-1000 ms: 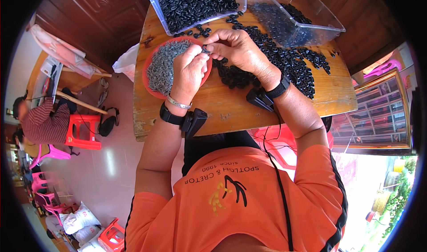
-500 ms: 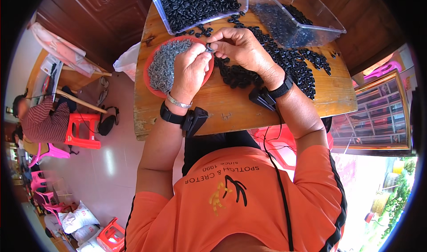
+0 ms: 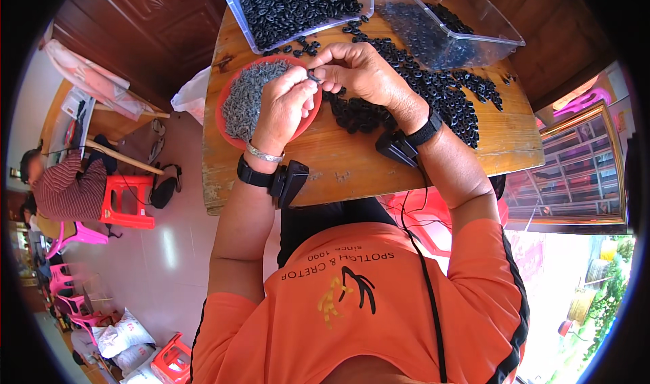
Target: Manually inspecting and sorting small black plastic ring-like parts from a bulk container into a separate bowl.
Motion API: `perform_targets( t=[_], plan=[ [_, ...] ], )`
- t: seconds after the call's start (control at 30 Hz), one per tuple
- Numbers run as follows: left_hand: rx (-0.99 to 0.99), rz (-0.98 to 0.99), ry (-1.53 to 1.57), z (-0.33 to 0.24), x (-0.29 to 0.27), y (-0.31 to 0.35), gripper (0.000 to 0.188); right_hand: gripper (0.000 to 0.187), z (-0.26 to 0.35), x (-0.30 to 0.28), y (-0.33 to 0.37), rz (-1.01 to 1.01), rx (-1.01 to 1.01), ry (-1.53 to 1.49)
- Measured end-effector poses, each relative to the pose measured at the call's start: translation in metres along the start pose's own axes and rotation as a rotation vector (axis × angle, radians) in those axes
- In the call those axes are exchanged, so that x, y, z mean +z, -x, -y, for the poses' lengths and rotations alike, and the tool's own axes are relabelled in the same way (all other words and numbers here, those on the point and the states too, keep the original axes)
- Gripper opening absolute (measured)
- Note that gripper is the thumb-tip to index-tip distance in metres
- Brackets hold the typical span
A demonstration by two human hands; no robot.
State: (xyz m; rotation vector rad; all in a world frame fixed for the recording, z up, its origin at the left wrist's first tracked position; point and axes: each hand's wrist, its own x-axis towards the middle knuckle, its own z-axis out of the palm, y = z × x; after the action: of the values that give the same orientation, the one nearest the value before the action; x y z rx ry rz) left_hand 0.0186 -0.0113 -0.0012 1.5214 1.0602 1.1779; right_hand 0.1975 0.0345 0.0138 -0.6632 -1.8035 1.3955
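Your left hand [image 3: 288, 103] and your right hand [image 3: 362, 76] meet above the far half of the bare wooden surface [image 3: 332, 174]. The fingers of both are closed, thumb against forefinger, gripping one small dark piece [image 3: 313, 76] between them; the fingertips partly hide its shape. In this view the piece sits over the right edge of the round red bowl [image 3: 306, 122], which is heaped with small, thin grey pieces [image 3: 244, 106]. Your left hand overlaps the bowl's right side. Loose glossy black oval rings [image 3: 443, 103] spread over the surface beyond and beside your right hand. More black rings fill the clear rectangular plastic box [image 3: 235, 10] at the far left, and a second clear plastic box [image 3: 491, 28] stands at the far right.
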Motion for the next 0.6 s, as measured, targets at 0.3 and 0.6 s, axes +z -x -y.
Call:
perform_targets(
  t=[0.3,0.6],
  plan=[
    [-0.012,0.017,0.070,-0.0039,-0.0010,0.0017,0.017,0.016,-0.0026,-0.0023,-0.0016,0.021,0.025,-0.105],
    [0.175,-0.064,-0.025,0.0017,0.0039,0.0007,0.013,0.018,0.0017,-0.0042,0.0002,0.041,0.026,-0.171]
  ],
)
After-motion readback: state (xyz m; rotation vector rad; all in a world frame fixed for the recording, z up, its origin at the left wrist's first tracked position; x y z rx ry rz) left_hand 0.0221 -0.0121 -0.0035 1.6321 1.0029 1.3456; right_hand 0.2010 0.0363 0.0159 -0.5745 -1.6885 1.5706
